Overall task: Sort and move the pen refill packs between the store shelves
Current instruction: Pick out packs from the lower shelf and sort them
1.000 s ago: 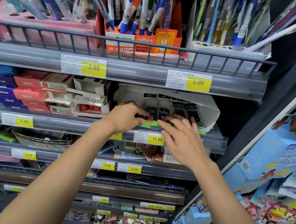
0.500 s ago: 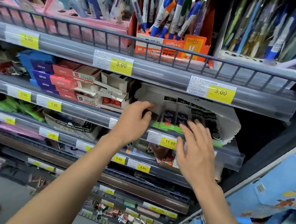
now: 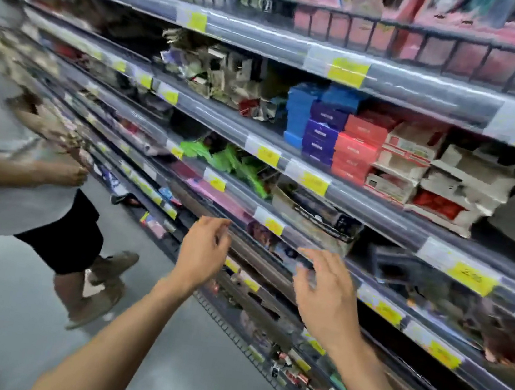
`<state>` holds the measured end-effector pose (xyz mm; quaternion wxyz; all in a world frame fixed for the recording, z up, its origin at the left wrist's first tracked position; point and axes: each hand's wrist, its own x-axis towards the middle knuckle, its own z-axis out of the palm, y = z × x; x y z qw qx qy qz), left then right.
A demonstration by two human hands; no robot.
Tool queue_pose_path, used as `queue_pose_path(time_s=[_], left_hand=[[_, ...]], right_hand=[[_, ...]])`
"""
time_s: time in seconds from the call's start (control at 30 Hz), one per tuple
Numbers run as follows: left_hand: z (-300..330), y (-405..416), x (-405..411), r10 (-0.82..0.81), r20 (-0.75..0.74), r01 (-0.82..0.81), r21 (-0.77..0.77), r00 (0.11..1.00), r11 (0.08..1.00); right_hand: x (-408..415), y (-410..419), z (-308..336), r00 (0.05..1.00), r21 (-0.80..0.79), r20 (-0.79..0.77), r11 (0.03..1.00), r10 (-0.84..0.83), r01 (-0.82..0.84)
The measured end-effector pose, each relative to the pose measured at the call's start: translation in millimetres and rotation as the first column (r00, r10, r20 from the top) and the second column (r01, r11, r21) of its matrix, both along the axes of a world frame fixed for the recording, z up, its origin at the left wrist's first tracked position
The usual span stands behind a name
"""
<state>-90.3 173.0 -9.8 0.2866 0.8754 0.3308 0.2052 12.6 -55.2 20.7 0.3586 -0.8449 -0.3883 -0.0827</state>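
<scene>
shelf rails [image 3: 379, 207]: glossy clear plastic | boxes [image 3: 359, 142]: matt cardboard | floor [image 3: 5, 309]: smooth, slight sheen

We see the shelves [image 3: 379, 207] run slanted across the frame, from upper left down to lower right, all blurry. In the middle right, small packs [image 3: 324, 128] sit stacked in neat piles: blue, purple and red. Just right of them stand white boxes [image 3: 447, 184], open, with red things inside.

A stationery shop aisle: tiered shelves [image 3: 378, 210] with yellow price tags [image 3: 348, 71], stacked refill boxes [image 3: 321, 134].
</scene>
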Motion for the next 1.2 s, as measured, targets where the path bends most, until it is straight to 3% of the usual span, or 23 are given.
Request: queue_pose_path(time_s=[0.17,0.37,0.53,0.7,0.83,0.9,1.03,1.13,1.2], left_hand=[[-15.3,114.2,35.9,-0.204,-0.204,0.208,-0.002,0.957,0.978],[-16.7,166.6,88.6,-0.404,-0.325,0.435,0.025,0.855,0.900],[-28.4,176.1,110.9,-0.487,-0.275,0.495,-0.043,0.829,0.868],[-38.2,179.8,118.5,-0.463,-0.095,0.450,-0.132,0.881,0.883],[-35.2,184.4,128.6,-0.482,-0.007,0.459,-0.296,0.876,0.837],[-30.1,186.7,137.4,-0.492,0.063,0.460,-0.475,0.868,0.751],[-10.4,187.0,147.2,-0.382,0.220,0.373,-0.841,0.898,0.393],[0.6,190.8,148.8,-0.340,0.232,0.274,-0.958,0.911,0.081],[5.8,195.4,149.1,-0.363,0.255,0.252,-0.966,0.896,-0.056]], right_hand=[[15.5,144.4,-9.6,0.993,-0.177,-0.081,0.982,-0.088,0.072],[56.3,236.2,-23.1,0.965,-0.411,-0.084,0.891,-0.247,0.192],[72.9,264.9,-43.4,0.911,-0.449,0.033,0.808,-0.412,0.382],[74.9,272.9,-52.1,0.866,-0.417,0.158,0.763,-0.474,0.494],[66.2,273.2,-56.9,0.816,-0.328,0.297,0.749,-0.497,0.575],[60.1,276.6,-63.6,0.774,-0.205,0.371,0.767,-0.514,0.608],[49.8,284.0,-79.8,0.735,0.070,0.390,0.813,-0.555,0.578],[35.8,289.2,-83.0,0.726,0.191,0.425,0.837,-0.541,0.513],[23.5,292.1,-86.0,0.712,0.187,0.470,0.847,-0.522,0.498]])
